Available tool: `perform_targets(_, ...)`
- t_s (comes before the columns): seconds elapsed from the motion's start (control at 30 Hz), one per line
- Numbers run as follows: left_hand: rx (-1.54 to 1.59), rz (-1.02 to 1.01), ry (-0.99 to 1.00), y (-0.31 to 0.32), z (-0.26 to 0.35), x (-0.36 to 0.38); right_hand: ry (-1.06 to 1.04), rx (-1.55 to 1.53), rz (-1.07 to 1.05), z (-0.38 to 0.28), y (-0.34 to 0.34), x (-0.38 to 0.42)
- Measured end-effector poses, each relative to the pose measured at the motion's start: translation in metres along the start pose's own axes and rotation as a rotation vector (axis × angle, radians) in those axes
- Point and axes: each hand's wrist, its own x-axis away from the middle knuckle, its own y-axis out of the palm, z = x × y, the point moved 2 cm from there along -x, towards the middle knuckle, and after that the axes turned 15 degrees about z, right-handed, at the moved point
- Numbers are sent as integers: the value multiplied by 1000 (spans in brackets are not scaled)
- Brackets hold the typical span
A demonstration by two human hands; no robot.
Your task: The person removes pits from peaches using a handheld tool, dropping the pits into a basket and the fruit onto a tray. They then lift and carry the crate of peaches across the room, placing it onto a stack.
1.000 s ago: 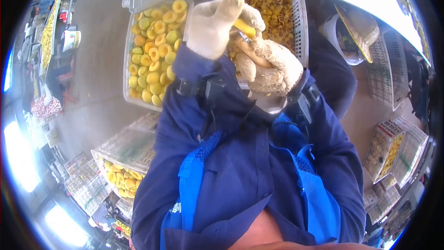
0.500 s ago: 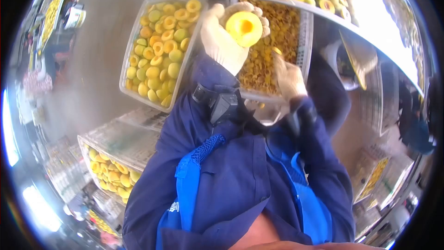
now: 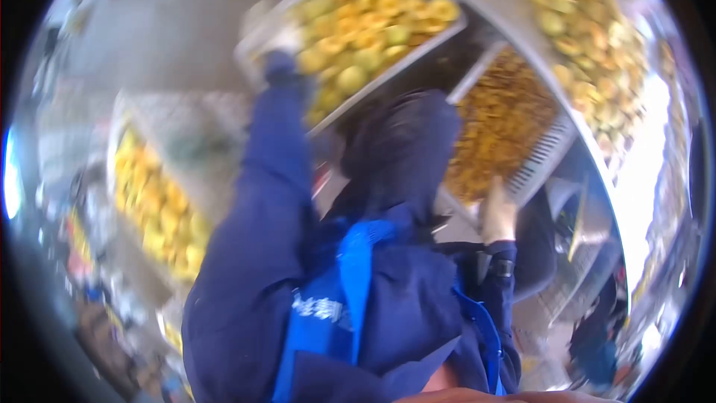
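My left hand [image 3: 272, 33], gloved and smeared by motion, is at the left rim of a crate of halved yellow fruit [image 3: 358, 19]. Its fingers are too blurred to make out, and no fruit shows in it. My right hand [image 3: 497, 213], also gloved, is at the lower edge of a crate of brown pieces [image 3: 503, 123]. Its fingers look closed, but what they hold is too small and blurred to tell.
Across the upper right runs a metal table edge [image 3: 522, 41], with many fruit halves [image 3: 570, 22] behind it. Another crate of yellow fruit [image 3: 160, 205] stands at the left, below my left arm. My dark-clothed leg lies between the two nearer crates.
The view has turned and the crates appear shifted. My left hand has moved from over the brown pieces to the fruit crate's far side; the fruit half no longer shows in it.
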Motion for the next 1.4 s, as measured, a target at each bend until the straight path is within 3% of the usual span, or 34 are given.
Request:
perform_targets(0.03, -246, -46, 173, 24, -37, 8, -61, 99, -47, 0, -2, -5)
perform_targets(0.07, -334, -290, 43, 70, -76, 30, -104, 218, -101, 2, -12, -4)
perform_targets(0.1, -288, -642, -39, 11, -15, 0, -72, 158, -130, -3, -22, 10)
perform_targets(0.13, -438, -236, 197, 96, -102, 33, -74, 89, -185, -19, -23, 14)
perform_targets(0.17, -362, -184, 199, 99, -76, 16, -63, 65, -191, -37, -26, 14)
perform_targets(0.23, -234, -137, 210, 56, -8, -17, 5, 50, -220, -54, -39, 22)
perform_targets(0.3, 104, -236, 204, 31, 106, -62, -300, 86, -100, -58, -28, 5)
perform_targets(0.33, 404, -427, 245, 12, 170, -72, -430, 121, -50, -52, -28, 7)
perform_targets(0.4, 616, -484, 337, -8, 286, -55, -513, 174, -13, -70, -31, 10)
perform_targets(0.47, 622, -470, 596, 7, 387, -27, -703, 136, 84, -60, -25, -6)
perform_targets(0.5, 618, -446, 725, 19, 429, -7, -976, 209, 112, -56, -27, -12)
perform_targets(0.53, 612, -421, 856, 36, 460, 13, -852, 142, 62, -63, -33, -9)
perform_targets(0.6, 462, -370, 843, 68, 499, 35, -590, -7, -34, -85, -49, 7)
perform_targets(0.63, 487, -477, 919, 72, 504, 33, -734, -77, 20, -82, -55, 8)
perform_targets(0.67, 604, -425, 913, 60, 496, 31, -554, -149, -38, -82, -61, 8)
perform_targets(0.73, 837, -669, 707, 55, 480, 26, -205, -303, -169, -94, -81, 15)
perform_targets(0.8, 1177, -1251, -162, -3, 445, 24, -214, -472, -196, -100, -90, 18)
perform_targets(0.87, 1412, -1313, -591, -59, 416, 37, -283, -583, -250, -109, -91, 24)
perform_targets(0.9, 1476, -1341, -697, -88, 406, 48, -443, -674, -238, -111, -82, 25)
perform_targets(0.93, 1542, -1362, -809, -108, 397, 57, -451, -662, -261, -121, -82, 34)
perform_targets(0.97, 1698, -1491, -801, -107, 379, 68, -408, -651, -302, -133, -84, 45)
perform_targets(1.0, 1721, -1410, -825, -116, 370, 75, -363, -635, -341, -140, -82, 55)
perform_targets(1.07, 1778, -1256, -865, -137, 364, 99, -488, -596, -279, -141, -70, 66)
perform_targets(1.13, 1641, -925, -254, -153, 354, 107, -675, -521, -162, -137, -66, 73)
perform_targets(1.2, 1926, -1177, -806, -159, 349, 114, -918, -406, 5, -131, -65, 78)
perform_targets(1.27, 1941, -1041, -795, -170, 348, 119, -949, -413, 57, -125, -63, 81)
perform_targets(1.33, 1888, -857, -600, -174, 347, 123, -961, -386, 100, -122, -65, 85)
perform_targets(1.4, 1751, -656, -277, -173, 345, 128, -957, -324, 127, -124, -69, 90)
